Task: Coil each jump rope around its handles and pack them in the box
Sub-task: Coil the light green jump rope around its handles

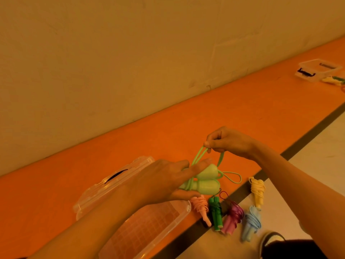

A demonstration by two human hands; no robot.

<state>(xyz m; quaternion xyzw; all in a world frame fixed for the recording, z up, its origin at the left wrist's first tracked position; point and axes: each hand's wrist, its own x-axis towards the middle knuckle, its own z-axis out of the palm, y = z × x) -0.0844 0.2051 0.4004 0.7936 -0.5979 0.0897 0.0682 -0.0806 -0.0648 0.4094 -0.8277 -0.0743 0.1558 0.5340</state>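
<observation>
My left hand [168, 179] holds the two light green handles [206, 181] of a jump rope side by side above the floor. My right hand [226, 142] pinches the green rope [198, 156] just above the handles, and a loose loop [232, 177] of it trails to the right. Below my left arm stands the clear plastic box [149, 228], open, with its lid [112, 182] lying beside it. Coiled ropes lie on the floor: pink [202, 208], dark green [216, 212], magenta [233, 216], light blue [251, 220] and yellow [258, 190].
An orange floor strip [242, 109] runs along the wall, edged by a dark line [308, 135]. A second clear box [317, 70] with a yellow-green rope [333, 79] beside it sits far right. A shoe [271, 242] shows at the bottom right.
</observation>
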